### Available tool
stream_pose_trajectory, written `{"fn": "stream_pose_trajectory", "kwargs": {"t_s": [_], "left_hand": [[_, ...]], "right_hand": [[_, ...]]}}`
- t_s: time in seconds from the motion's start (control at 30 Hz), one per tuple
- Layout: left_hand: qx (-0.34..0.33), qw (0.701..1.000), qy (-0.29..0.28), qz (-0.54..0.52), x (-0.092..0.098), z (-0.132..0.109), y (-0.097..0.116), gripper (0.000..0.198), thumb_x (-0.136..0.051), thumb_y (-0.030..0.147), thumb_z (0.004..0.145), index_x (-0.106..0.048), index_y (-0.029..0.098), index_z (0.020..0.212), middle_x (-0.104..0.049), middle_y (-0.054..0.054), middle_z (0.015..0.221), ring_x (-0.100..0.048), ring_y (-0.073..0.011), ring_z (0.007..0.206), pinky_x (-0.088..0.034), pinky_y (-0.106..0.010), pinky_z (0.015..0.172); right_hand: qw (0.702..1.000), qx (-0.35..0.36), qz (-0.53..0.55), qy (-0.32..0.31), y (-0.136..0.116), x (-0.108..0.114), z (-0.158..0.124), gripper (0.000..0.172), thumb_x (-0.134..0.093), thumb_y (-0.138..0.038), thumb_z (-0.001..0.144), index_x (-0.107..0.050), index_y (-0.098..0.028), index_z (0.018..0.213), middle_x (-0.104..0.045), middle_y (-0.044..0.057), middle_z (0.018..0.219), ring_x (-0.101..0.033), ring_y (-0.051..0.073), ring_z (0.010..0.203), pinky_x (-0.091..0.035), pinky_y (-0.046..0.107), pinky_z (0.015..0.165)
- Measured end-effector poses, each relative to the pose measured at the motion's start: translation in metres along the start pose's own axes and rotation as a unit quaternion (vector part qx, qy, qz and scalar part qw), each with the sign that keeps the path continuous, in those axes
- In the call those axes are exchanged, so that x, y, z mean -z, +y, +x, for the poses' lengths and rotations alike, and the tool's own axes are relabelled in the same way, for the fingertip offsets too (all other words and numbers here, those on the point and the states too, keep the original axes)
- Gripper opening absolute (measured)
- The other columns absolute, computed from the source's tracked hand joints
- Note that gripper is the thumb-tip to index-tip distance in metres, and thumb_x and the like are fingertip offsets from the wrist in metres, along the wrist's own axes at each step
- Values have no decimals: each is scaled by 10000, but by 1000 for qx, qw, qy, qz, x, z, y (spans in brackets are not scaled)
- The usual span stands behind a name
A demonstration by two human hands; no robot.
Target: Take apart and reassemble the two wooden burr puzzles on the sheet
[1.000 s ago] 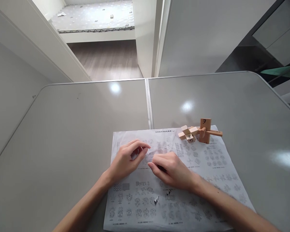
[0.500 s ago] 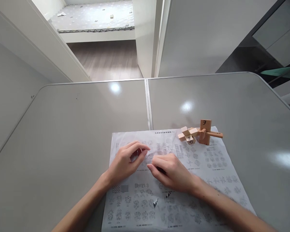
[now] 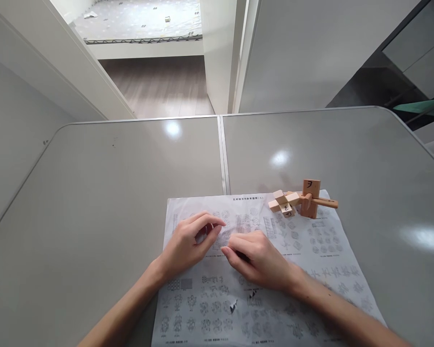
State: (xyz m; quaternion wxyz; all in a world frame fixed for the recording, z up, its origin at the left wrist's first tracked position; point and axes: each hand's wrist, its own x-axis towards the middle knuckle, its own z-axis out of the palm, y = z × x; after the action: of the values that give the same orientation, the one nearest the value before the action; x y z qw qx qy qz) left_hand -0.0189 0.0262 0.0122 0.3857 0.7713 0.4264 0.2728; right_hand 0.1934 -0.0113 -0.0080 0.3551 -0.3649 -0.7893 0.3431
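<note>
My left hand (image 3: 191, 238) rests on a printed paper sheet (image 3: 202, 265), its fingers loosely bent and a gap showing between thumb and index finger; nothing is seen in it. Beside it, my right hand (image 3: 258, 258) lies on the same sheet with its fingers curled in, and no object shows in it. The two hands are close but apart. Beyond my right hand, at the sheet's top right, stand two wooden interlocking puzzles: a pale one (image 3: 285, 203) and a darker brown one (image 3: 310, 205) with a long bar sticking out to the right. They look to be touching or nearly so.
The sheet carries rows of small puzzle diagrams and a small tear (image 3: 233, 305) near its lower middle. Under it is a grey table (image 3: 94, 193) with a metal seam (image 3: 222, 154) down the middle. A doorway and a bed (image 3: 141, 24) are beyond the far edge.
The view has shifted slightly, so the puzzles appear a little further right. Both hands hold nearly the same pose and place on the sheet.
</note>
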Motion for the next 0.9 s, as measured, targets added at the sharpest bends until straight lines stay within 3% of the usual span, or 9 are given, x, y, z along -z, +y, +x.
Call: {"fn": "stream_pose_trajectory", "kwargs": {"t_s": [0.53, 0.9], "left_hand": [[-2, 1000, -10, 0, 1, 1, -2, 150, -578, 171, 1059, -718, 224, 1073, -721, -8, 906, -594, -124, 703, -489, -255, 661], [-4, 1000, -11, -5, 1, 2, -2, 148, -576, 173, 1067, -714, 223, 1087, -733, -18, 924, -630, -128, 737, -514, -259, 675]], "right_hand": [[1000, -8, 6, -1, 1, 2, 0, 398, -467, -205, 1103, -324, -241, 733, -355, -68, 644, -295, 100, 542, -267, 280, 518], [998, -27, 59, -25, 5, 5, -3, 415, -357, -268, 1158, -435, -227, 751, -441, -43, 660, -366, 113, 546, -326, 280, 539]]}}
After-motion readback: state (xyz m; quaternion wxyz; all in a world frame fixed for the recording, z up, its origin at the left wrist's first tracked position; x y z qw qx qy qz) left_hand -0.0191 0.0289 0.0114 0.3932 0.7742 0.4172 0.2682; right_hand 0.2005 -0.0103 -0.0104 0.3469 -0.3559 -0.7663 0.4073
